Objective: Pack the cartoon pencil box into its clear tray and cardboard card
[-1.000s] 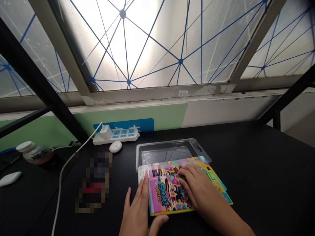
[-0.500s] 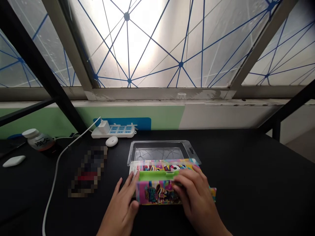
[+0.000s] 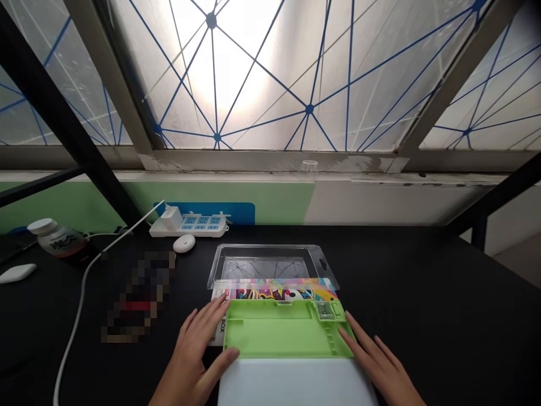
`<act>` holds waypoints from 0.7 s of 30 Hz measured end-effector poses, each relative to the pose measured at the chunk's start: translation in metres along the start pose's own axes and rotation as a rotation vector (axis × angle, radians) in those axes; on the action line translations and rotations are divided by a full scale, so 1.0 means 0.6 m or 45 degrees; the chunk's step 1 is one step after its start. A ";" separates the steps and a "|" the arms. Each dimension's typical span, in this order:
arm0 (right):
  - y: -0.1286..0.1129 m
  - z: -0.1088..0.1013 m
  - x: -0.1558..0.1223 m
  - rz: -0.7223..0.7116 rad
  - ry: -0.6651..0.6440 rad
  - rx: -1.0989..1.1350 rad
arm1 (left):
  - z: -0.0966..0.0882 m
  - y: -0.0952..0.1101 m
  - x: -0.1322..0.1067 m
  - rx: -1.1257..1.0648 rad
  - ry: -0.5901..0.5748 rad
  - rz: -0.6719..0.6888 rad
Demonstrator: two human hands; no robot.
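Bracketing the rectangular green plastic tray (image 3: 287, 330), long axis crosswise, with open left hand (image 3: 190, 361) and open right hand (image 3: 380, 366), fingers spread at its short ends, neither visibly gripping.

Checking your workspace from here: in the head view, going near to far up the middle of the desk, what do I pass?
white panel → green tray → colourful box → clear plastic shell → green wall → window
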State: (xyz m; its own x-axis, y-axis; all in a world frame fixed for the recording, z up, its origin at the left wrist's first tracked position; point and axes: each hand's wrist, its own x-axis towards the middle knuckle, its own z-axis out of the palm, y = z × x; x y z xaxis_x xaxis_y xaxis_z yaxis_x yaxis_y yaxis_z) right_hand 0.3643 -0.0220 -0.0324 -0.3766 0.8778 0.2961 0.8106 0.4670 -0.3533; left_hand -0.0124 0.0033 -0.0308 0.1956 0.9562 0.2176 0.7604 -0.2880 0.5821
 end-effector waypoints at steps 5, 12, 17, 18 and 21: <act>0.014 0.000 0.026 0.162 0.021 0.074 | 0.004 0.002 -0.002 -0.099 0.061 -0.018; 0.022 -0.007 0.057 0.437 0.199 0.311 | -0.012 0.007 0.005 -0.255 0.039 -0.108; 0.011 -0.012 0.059 0.522 0.276 0.311 | -0.008 0.005 0.006 -0.271 0.027 -0.153; 0.009 -0.010 0.059 0.478 0.271 0.294 | -0.007 0.005 0.006 -0.275 0.031 -0.147; 0.011 0.002 0.059 0.268 0.260 0.185 | -0.004 0.003 0.005 -0.277 0.060 -0.111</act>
State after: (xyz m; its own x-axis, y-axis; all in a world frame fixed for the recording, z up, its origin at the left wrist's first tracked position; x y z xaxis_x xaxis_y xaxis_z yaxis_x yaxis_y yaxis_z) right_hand 0.3557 0.0123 -0.0251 -0.0980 0.9238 0.3701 0.7832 0.3010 -0.5440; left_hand -0.0123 0.0054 -0.0272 0.1018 0.9760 0.1926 0.6211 -0.2135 0.7541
